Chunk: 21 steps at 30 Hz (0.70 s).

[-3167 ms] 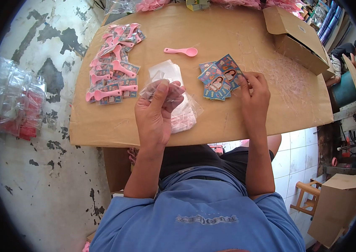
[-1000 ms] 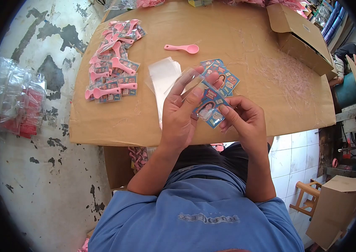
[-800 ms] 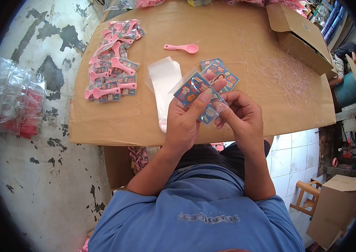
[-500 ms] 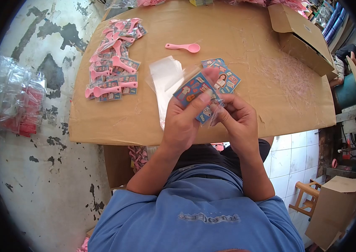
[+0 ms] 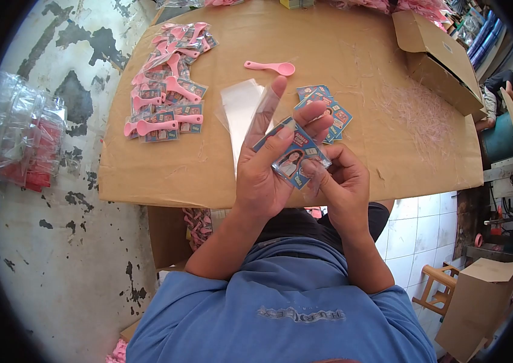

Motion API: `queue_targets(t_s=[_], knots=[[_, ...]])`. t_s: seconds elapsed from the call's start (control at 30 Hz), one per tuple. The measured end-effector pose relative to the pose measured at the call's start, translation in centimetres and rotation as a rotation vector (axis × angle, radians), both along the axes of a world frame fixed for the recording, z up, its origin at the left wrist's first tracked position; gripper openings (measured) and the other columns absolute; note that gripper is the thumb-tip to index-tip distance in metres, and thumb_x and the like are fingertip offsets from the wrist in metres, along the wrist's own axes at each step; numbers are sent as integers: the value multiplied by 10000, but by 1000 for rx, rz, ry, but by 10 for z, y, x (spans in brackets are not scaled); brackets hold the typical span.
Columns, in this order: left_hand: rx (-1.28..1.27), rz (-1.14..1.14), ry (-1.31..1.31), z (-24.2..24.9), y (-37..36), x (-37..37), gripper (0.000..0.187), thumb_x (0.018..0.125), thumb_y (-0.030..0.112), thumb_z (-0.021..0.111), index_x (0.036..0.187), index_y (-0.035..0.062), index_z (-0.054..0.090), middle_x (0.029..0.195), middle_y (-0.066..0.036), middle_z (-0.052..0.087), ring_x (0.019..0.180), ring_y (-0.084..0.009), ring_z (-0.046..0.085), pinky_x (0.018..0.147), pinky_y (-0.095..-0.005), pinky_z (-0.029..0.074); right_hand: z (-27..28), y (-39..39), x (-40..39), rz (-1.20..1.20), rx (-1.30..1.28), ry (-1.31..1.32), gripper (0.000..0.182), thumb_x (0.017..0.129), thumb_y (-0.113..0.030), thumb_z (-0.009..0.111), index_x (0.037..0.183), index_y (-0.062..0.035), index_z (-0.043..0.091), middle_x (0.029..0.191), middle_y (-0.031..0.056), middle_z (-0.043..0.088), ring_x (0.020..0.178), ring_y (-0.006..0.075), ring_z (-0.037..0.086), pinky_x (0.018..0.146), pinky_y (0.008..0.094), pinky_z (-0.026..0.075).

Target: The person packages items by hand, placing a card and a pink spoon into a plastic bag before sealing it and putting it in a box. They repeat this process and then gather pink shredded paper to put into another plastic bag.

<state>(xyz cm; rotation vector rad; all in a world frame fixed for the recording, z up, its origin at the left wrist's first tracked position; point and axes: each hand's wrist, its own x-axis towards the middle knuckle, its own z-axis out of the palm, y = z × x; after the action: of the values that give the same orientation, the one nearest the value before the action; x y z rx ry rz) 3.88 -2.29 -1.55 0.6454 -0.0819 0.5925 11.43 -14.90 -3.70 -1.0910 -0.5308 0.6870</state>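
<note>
My left hand (image 5: 265, 175) holds a blue printed card (image 5: 293, 158) in a clear bag, thumb on top and the other fingers spread behind it. With thumb and bent fingers, my right hand (image 5: 347, 178) pinches the bag's lower right end. Just beyond my hands lie several matching cards (image 5: 341, 118). White and clear plastic sleeves (image 5: 238, 106) lie left of them, partly hidden by my left hand. Farther back is a single pink spoon (image 5: 270, 67). Bagged cards with pink spoons (image 5: 163, 126) are piled at the table's left.
An open cardboard box (image 5: 438, 60) stands at the table's back right, near loose plastic shreds (image 5: 420, 118). Clear bags (image 5: 23, 133) are at far left. A wooden stool (image 5: 437, 289) and another carton (image 5: 477, 302) stand at lower right. Another person (image 5: 504, 85) is at far right.
The card in my hands has turned, now showing its portrait side. My left fingers have spread apart behind it. My right hand stays at the bag's end.
</note>
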Motion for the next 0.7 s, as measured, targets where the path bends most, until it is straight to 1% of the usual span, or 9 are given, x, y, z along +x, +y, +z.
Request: queue_targets(t_s=[0.1, 0.2, 0.3, 0.4, 0.5, 0.6, 0.7], knots=[[-99, 22, -27, 3, 0, 1, 674, 1059, 47, 479, 1660, 140, 189, 1486, -252, 520, 1360, -348, 571, 1175, -493, 471, -1, 0, 1, -4, 15, -1, 185, 965, -123, 775, 1022, -8, 642, 889, 31, 688, 699, 39, 584, 587, 202, 459], [-13, 115, -37, 4, 8, -1, 647, 1066, 58, 480, 1651, 139, 215, 1474, -245, 533, 1346, -348, 583, 1154, -493, 494, 2, -1, 0, 4, -14, 13, 199, 951, -132, 795, 966, -35, 621, 836, 8, 667, 687, 30, 568, 575, 204, 433], [-12, 63, -50, 0, 4, -2, 622, 1072, 72, 483, 1640, 139, 236, 1451, -240, 555, 1318, -344, 605, 1126, -496, 519, 3, 3, -2, -10, -37, 21, 229, 938, -134, 809, 921, -61, 592, 791, -24, 622, 672, 18, 537, 567, 197, 400], [-6, 63, -39, -1, -2, -2, 600, 1076, 81, 488, 1628, 141, 261, 1388, -230, 604, 1248, -333, 653, 1088, -496, 546, 1, 8, -1, -5, -48, -18, 270, 928, -131, 818, 879, -84, 557, 775, -46, 582, 668, 8, 512, 567, 192, 382], [-41, 44, -50, -10, -1, -1, 594, 1077, 83, 490, 1625, 124, 263, 1284, -212, 656, 1174, -313, 690, 1059, -489, 562, -1, 10, -2, -45, -95, -72, 298, 927, -130, 818, 876, -93, 527, 776, -58, 564, 682, 4, 501, 601, 193, 398], [-57, 41, -23, -8, -1, -5, 567, 1082, 89, 500, 1608, 89, 287, 1187, -178, 676, 1099, -277, 708, 1010, -467, 582, -4, 13, -4, -78, -57, -103, 317, 920, -115, 820, 895, -97, 505, 807, -53, 560, 728, 5, 502, 613, 189, 409], [-29, 40, 41, -12, -6, -4, 539, 1088, 95, 509, 1587, 53, 310, 1138, -155, 673, 1045, -240, 705, 964, -441, 594, -7, 25, -3, -128, 0, -133, 323, 908, -83, 822, 927, -95, 500, 870, -40, 564, 778, 8, 505, 621, 190, 419]])
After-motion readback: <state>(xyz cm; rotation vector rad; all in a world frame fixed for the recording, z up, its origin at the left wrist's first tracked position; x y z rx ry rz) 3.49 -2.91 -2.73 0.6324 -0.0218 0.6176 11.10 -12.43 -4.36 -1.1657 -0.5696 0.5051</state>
